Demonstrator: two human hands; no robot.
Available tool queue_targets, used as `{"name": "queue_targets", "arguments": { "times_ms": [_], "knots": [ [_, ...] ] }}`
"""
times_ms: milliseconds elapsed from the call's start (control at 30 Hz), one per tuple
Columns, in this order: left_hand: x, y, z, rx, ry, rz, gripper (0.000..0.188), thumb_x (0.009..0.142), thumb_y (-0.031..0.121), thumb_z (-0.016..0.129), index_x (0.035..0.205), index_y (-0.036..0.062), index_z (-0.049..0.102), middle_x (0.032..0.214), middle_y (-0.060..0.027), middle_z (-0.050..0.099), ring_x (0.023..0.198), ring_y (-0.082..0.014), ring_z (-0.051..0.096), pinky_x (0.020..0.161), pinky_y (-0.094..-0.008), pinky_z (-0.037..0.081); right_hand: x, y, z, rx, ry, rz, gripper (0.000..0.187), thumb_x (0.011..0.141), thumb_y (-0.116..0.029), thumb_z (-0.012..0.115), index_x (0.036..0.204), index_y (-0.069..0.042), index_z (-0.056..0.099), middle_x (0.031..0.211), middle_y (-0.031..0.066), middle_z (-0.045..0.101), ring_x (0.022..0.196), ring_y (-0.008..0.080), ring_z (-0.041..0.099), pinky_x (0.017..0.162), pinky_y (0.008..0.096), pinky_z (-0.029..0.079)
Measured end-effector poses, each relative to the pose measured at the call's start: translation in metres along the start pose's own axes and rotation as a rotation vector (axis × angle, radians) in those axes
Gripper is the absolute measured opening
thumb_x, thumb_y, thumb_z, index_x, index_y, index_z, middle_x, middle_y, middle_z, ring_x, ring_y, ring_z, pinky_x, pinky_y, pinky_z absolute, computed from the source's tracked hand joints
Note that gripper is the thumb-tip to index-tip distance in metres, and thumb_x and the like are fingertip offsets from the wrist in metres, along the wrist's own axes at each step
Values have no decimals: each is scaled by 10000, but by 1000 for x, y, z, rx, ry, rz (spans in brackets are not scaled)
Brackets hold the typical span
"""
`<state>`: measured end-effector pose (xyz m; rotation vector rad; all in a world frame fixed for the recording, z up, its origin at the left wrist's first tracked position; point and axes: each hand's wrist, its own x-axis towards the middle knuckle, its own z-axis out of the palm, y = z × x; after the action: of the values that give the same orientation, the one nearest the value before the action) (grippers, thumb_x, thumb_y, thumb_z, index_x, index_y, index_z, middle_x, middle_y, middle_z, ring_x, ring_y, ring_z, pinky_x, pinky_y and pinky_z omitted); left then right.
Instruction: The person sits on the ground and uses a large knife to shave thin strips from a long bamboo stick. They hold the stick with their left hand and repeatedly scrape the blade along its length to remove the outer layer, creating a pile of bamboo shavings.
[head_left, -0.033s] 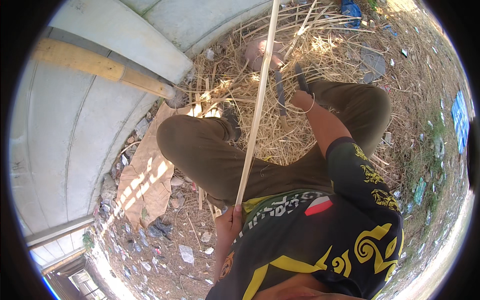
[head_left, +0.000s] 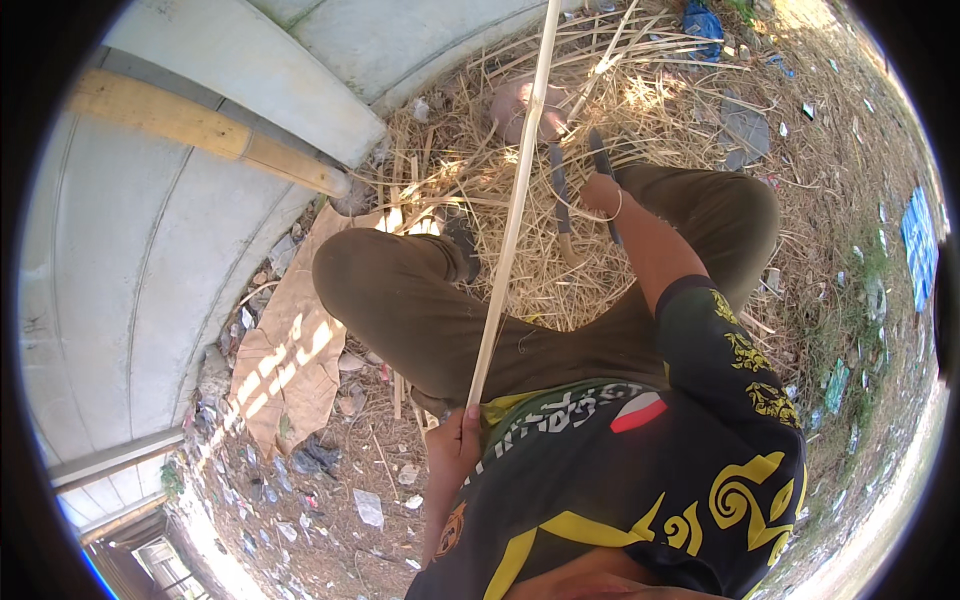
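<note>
A long pale bamboo strip (head_left: pixel 515 205) rises from my lap to the top edge of the view. At its near end, beside my waist, my left hand (head_left: pixel 455 447) is closed around it. My right hand (head_left: pixel 600 195) reaches down between my knees, its fingers closed on a dark-bladed knife (head_left: pixel 599 152); part of the knife shows on either side of the hand. Just left of it lies a second knife (head_left: pixel 560 188), with a dark blade and a wooden handle, on the shavings. Beyond that sits a pinkish rounded lump (head_left: pixel 514 110), partly behind the strip.
Bamboo shavings (head_left: pixel 530 285) and loose strips (head_left: pixel 620 55) cover the ground between and beyond my legs. A flattened brown cardboard sheet (head_left: pixel 290 360) lies on the left. Grey wall panels (head_left: pixel 110 260) and a bamboo pole (head_left: pixel 215 135) stand there too. Litter dots the ground.
My right hand has shifted slightly away from me, and a dark length of the knife now shows beside my wrist. The bamboo strip and my left hand have barely moved.
</note>
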<state>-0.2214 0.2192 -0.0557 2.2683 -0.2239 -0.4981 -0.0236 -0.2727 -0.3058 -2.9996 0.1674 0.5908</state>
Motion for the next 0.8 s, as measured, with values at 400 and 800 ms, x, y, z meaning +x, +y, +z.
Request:
{"name": "queue_targets", "arguments": {
  "times_ms": [400,800],
  "knots": [
    [66,100,18,-521,-68,71,445,1084,397,446,779,74,479,602,50,398,518,-45,394,477,-219,316,-166,-82,-241,900,964,23,338,872,-236,721,706,-3,540,549,35,455,517,116,376,489,331,363],
    [60,109,26,-694,-194,-55,437,1078,381,470,778,63,486,640,53,395,543,-19,362,476,-204,305,-213,-149,-191,748,815,-302,308,901,-239,693,722,-13,584,554,163,532,479,305,504,502,389,420]
  ]
}}
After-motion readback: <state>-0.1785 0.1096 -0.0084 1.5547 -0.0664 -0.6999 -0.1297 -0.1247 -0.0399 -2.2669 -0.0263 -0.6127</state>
